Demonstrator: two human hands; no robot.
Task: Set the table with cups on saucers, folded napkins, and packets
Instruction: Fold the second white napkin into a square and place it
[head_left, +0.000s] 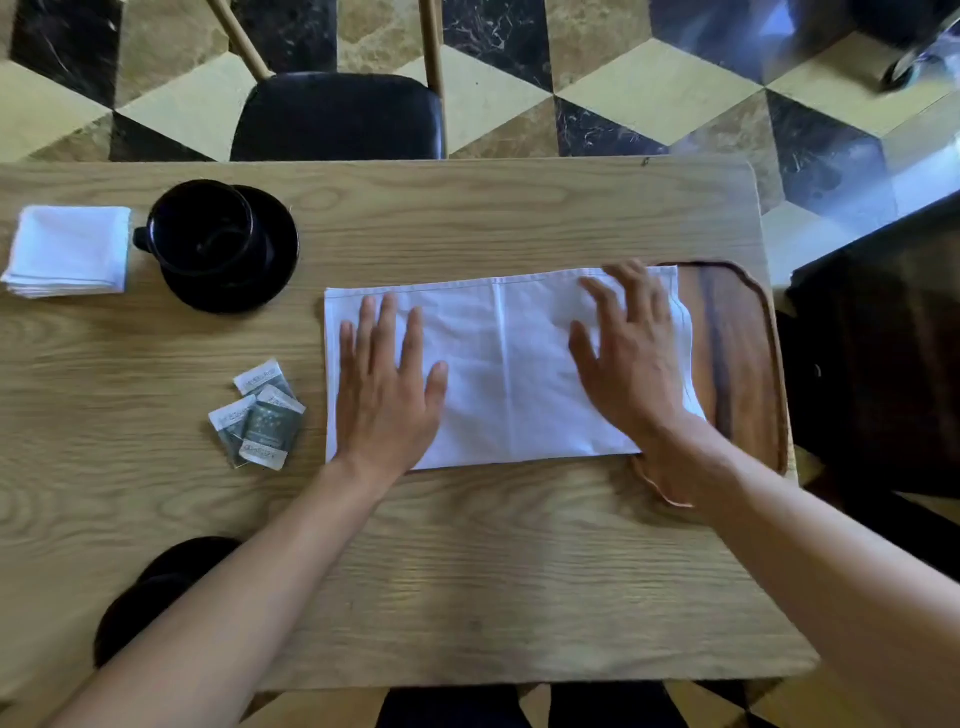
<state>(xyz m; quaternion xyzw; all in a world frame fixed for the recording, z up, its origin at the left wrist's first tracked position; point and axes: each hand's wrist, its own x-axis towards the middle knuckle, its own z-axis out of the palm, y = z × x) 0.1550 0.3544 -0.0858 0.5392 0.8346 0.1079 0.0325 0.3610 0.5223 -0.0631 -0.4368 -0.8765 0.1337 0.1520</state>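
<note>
Both the left hand (387, 387) and right hand (631, 358) lie spread flat on the white napkin (506, 374), its right end overlapping a wooden tray (737, 364), with packets (257, 415), black cup (202, 228) on saucer (275, 265) and folded napkin (70, 249) left on the oak table (467, 571).

Even, soft daylight lit the scene, brightest on the white napkin (511, 364), whose weave was nearly washed out. Hazy glare veiled the floor (675, 93) far right of the flat right hand (631, 358). Shadows under the left hand (389, 384) were faint. Wide-angle distortion bowed the table (467, 571) edges; detail was slightly soft throughout, the corners blurred.
</note>
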